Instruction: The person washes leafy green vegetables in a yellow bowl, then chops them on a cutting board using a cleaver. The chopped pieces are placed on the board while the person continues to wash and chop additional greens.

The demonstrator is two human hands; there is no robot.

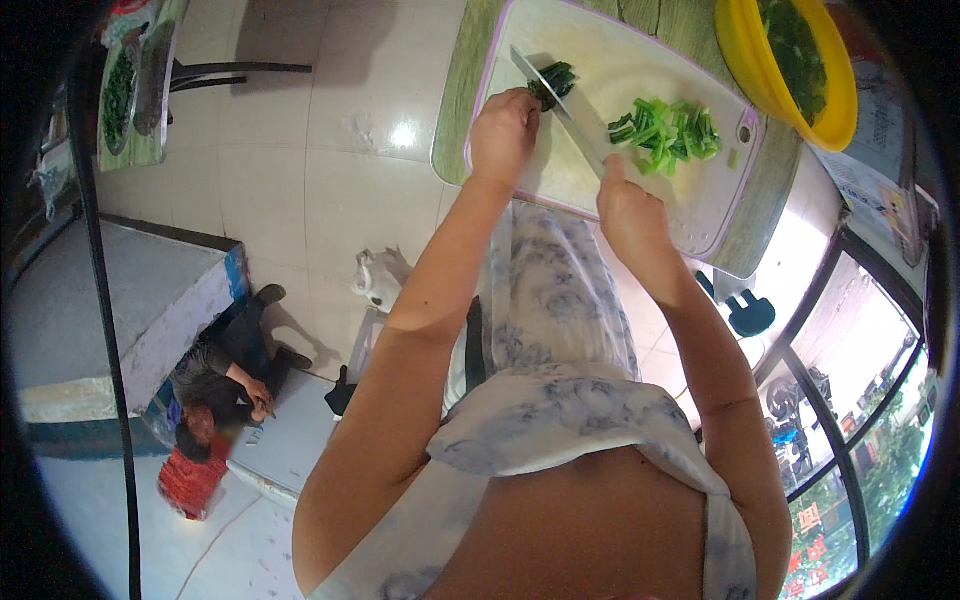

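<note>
My right hand (631, 204) grips the handle of a kitchen knife (574, 129), whose blade slants up and left across a white cutting board (577, 180) with a purple rim. Under the blade's far part lies a small bunch of dark green leafy vegetable (556, 81). Curled fingers of my left hand (508, 124) press on the near-left end of that bunch, close beside the blade. To the right on the board sits a pile of cut light green stalks (667, 133). One small piece (734, 159) rests apart from it near the board's hole.
A yellow basin (840, 112) holding greens stands at the table's (459, 142) right corner. At left, a person (217, 375) sits beside a counter (135, 285). Another table (161, 142) at upper left bears a dish of greens (118, 101). A white bag (379, 279) lies on the floor.
</note>
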